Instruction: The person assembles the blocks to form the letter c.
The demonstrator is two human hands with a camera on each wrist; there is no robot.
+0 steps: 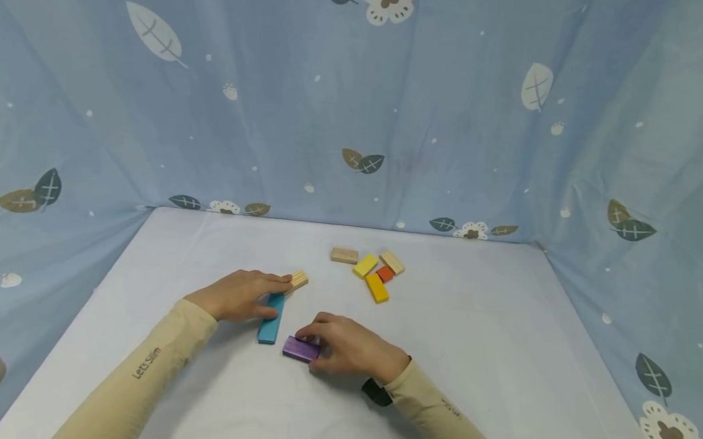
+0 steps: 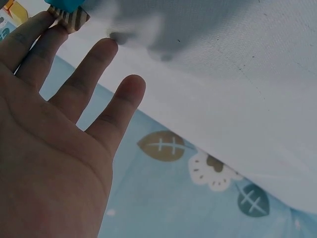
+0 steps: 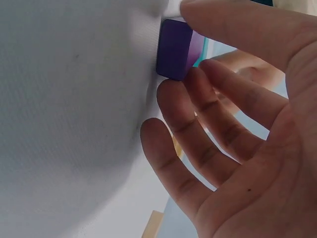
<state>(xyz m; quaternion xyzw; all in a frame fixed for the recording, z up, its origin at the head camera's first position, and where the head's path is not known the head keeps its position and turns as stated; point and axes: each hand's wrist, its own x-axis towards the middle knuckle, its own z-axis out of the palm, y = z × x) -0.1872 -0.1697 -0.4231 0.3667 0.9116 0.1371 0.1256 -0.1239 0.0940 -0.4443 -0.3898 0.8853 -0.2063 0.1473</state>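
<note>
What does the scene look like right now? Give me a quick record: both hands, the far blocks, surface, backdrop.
left hand: fingers touching striped block, thumb over blue block
right hand: purple block between thumb and fingers
far blocks: near yellow block, far yellow block, orange block, left wood block, right wood block
surface: white cloth
backdrop: blue curtain with leaf and flower prints

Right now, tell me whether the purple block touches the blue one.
Apart: the head view shows a strip of white tabletop between the purple block and the blue block.
</note>
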